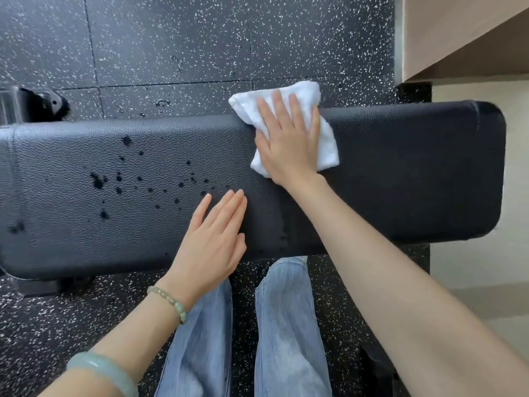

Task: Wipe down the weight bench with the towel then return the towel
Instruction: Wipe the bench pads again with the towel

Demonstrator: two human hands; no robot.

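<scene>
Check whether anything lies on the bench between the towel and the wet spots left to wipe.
Only the left hand: it lies flat on the bench pad, fingertips beside the nearest wet spots, left of the towel under the right hand. The far strip of pad is bare.

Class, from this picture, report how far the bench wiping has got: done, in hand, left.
Done: the right part of the bench looks dry. In hand: the right hand presses the white towel flat at the far edge; the left hand rests flat on the bench. Left: the drops across the left part, then returning the towel.
</scene>
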